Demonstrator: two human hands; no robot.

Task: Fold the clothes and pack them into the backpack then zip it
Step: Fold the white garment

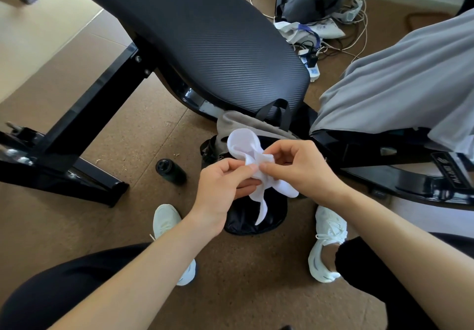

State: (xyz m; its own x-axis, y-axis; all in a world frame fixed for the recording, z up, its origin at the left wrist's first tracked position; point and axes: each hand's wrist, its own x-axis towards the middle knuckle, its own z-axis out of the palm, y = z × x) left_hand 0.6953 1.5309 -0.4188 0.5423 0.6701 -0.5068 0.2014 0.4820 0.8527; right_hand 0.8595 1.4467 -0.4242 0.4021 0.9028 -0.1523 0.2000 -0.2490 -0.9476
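Socks [256,170] are pinched in both hands, left [223,183] and right [305,168], right above the open backpack [256,216] on the floor, so a loose grip could let the dangling end unroll the bundle, and only blurry lettering shows on the bench [451,173] frame.

We find only one piece of lettering: white capitals on a black label [450,169] fixed to the frame of the black bench [410,183] at right. The letters run sideways and at an angle to us, and we cannot make out the word for certain. We find no other text, number or sign that we can read.
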